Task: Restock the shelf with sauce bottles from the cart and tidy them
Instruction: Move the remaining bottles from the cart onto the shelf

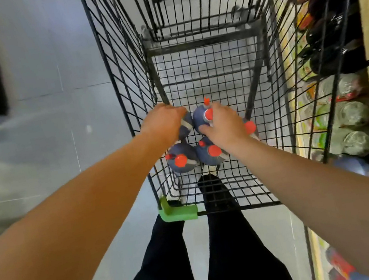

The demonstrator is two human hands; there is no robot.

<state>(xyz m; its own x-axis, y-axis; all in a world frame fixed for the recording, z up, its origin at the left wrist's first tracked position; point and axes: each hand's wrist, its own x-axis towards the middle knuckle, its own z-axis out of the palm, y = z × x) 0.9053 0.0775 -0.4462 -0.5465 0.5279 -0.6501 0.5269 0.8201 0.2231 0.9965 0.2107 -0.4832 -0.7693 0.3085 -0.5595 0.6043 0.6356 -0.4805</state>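
Both hands reach into the wire cart [120,82]: the left hand [164,125] curls over one dark bottle [186,127], the right hand [223,124] pinches a red-capped sauce bottle [200,117] at its neck. Smooth, rounded plastic could slip, toppling the close-packed neighbours [181,158]. The stocked shelf [333,41] waits alongside, right.

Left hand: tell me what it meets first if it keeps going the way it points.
The left hand reaches down into the cart, fingers already over a dark bottle. That bottle looks like first contact, though depth is unclear from above.
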